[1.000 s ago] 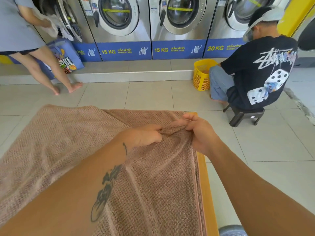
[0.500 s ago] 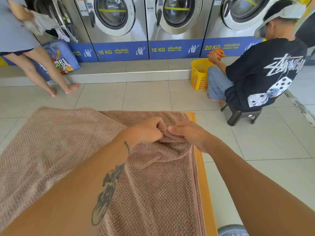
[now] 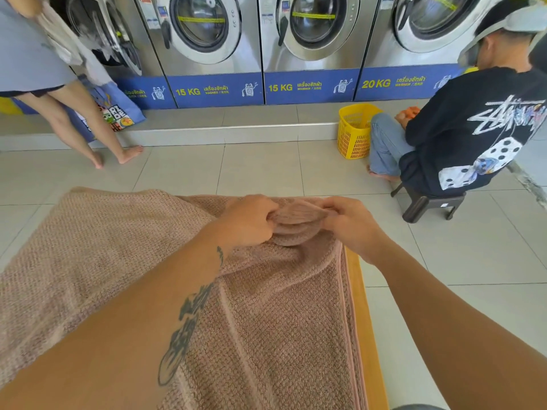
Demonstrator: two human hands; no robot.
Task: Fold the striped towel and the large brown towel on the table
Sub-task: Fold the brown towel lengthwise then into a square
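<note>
Head view, large brown towel (image 3: 103,261) spread over yellow worktop (image 3: 359,306), long axis running left to right, my left hand (image 3: 251,221) and right hand (image 3: 350,226) both pinching its bunched far edge.

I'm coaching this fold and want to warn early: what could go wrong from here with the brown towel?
1. The left hand and right hand pinch the brown towel at its far edge, close together, with cloth bunched between them. Lifting like this may fold it crooked.
2. Its right hem lies along the table edge, so a pull rightward could slide it onto the floor.
</note>
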